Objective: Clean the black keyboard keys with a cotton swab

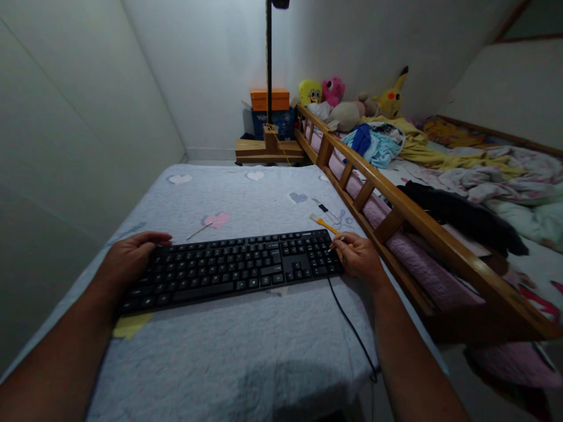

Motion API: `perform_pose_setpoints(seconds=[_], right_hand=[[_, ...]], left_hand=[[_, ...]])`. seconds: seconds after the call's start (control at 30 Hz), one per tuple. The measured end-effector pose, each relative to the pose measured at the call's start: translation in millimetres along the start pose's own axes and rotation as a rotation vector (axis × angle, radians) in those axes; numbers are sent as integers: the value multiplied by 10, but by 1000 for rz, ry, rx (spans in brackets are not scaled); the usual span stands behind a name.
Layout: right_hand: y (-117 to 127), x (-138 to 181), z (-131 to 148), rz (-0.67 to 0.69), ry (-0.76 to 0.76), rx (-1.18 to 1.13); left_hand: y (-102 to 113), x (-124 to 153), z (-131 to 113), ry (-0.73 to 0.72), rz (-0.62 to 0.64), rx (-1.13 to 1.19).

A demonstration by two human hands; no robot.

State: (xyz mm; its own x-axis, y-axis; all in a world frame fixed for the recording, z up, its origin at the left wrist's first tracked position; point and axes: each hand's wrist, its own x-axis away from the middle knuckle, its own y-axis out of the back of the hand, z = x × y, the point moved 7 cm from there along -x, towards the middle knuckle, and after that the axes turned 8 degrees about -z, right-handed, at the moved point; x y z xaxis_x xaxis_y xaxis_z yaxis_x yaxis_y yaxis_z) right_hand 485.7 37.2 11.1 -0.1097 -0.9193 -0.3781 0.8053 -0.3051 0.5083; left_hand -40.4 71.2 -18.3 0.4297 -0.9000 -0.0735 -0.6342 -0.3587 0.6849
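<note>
A black keyboard (233, 268) lies across a pale blue blanket with heart patches (246, 346). My left hand (129, 261) rests over the keyboard's left end, fingers curled down onto the edge. My right hand (358, 257) sits at the keyboard's right end beside the number pad, fingers pinched around a thin small tool whose tip touches the keys. A yellow-handled brush (323, 223) lies just beyond my right hand. The keyboard's black cable (352, 328) runs off towards me.
A wooden bed rail (396, 205) runs along the right, with rumpled bedding, clothes and plush toys (352, 97) behind it. An orange box on a blue box (269, 108) and a dark pole on a wooden base (268, 140) stand by the far wall. A yellow paper (129, 324) lies under the keyboard's left corner.
</note>
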Motion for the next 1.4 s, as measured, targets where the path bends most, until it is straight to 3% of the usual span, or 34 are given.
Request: perform_pose_setpoints(seconds=[0.83, 1.17, 1.4], right_hand=[[-116, 8, 182, 51, 46, -14], [-114, 41, 212, 142, 27, -39], [-121, 25, 124, 74, 28, -58]], left_hand=[[-1, 19, -23, 22, -17, 1], [2, 5, -27, -11, -19, 2], [-3, 19, -46, 10, -16, -8]])
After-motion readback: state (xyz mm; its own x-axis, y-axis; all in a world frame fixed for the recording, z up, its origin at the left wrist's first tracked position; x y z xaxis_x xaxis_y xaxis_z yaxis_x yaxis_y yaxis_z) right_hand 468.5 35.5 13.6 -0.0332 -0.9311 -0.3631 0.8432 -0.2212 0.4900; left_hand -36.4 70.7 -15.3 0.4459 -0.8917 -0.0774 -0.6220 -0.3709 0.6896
